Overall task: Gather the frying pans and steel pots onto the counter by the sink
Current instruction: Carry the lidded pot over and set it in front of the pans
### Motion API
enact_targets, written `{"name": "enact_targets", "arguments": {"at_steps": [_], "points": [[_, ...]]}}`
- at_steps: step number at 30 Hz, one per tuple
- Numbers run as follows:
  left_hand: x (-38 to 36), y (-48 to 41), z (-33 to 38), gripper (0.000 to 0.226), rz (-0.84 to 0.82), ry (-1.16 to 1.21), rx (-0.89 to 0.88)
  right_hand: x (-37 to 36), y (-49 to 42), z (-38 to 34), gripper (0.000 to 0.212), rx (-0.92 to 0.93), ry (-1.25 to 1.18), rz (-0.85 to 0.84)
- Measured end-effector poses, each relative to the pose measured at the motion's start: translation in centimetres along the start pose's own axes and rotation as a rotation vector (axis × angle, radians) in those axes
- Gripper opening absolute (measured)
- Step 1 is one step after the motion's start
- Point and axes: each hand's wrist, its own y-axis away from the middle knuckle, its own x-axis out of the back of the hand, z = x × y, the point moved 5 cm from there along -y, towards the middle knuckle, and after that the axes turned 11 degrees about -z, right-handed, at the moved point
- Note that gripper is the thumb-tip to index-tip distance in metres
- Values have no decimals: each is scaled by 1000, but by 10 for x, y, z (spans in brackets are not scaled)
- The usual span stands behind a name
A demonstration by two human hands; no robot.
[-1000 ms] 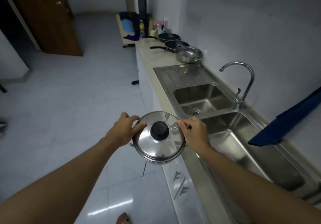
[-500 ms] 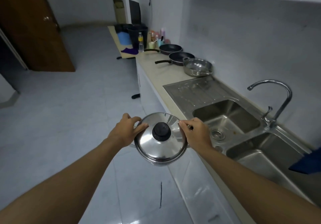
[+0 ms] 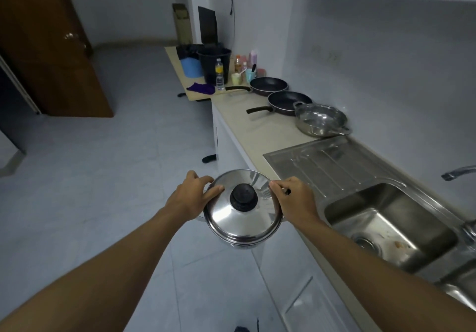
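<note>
The lidded steel pot hangs off the worktop edge, left hand and right hand clasping its sides; the free spot by the open pot lies ahead-right, nearer the right hand.

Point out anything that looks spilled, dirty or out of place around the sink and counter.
Little stands out. The near sink basin has a small brownish smear on its floor beside the drain. The two frying pans and the open steel pot sit upright on the counter. The lidded pot is level between both hands.
</note>
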Motion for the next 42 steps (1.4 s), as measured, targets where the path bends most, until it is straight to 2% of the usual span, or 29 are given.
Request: {"name": "enact_targets", "arguments": {"at_steps": [14,24,33,42], "points": [[92,-228,-78,65,11,18,19,-73,-248,-16,19,-13,15,-30],[166,-403,-132,59,-81,-6,-137,-125,-396,-30,21,-116,37,65],[216,-536,-145,59,-138,-29,-232,-144,-509,-30,19,-182,52,152],[238,-700,-131,60,-168,-71,-249,-146,-652,19,19,-222,44,200]]}}
